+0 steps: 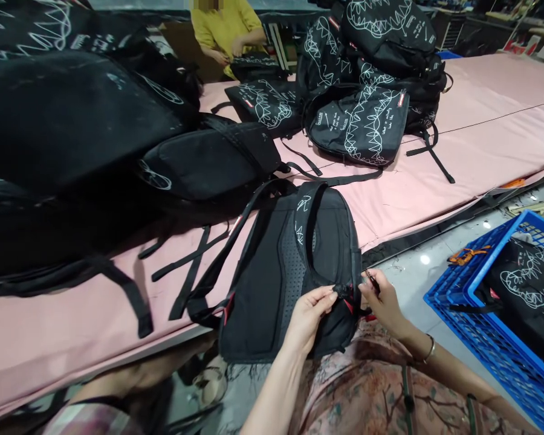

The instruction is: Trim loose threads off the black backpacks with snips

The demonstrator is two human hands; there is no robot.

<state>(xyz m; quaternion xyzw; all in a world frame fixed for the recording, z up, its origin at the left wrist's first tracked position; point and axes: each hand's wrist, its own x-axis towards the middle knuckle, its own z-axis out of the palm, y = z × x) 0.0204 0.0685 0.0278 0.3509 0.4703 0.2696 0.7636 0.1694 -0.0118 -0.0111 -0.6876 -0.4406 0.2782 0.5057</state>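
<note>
A black backpack (pixel 267 284) lies with its padded back panel up, at the pink table's edge and partly over my lap. Its shoulder strap (pixel 303 235), marked with white scribbles, curves across the panel. Near the bag's lower right side, my left hand (pixel 307 317) pinches a bunched piece of black strap (pixel 342 292), with a bit of red fabric beside it. Just to the right, my right hand (pixel 385 305) is closed around a small, slim dark tool (pixel 372 283). Its exact kind is too small to make out. The tool is close to the bag's side edge.
Black backpacks (pixel 72 121) are piled high at left on the pink table (pixel 480 127). More scribble-printed backpacks (pixel 362 127) lie farther back. A blue crate (pixel 476 284) with a printed bag stands at right. A person in yellow (pixel 229 30) handles a bag across the table.
</note>
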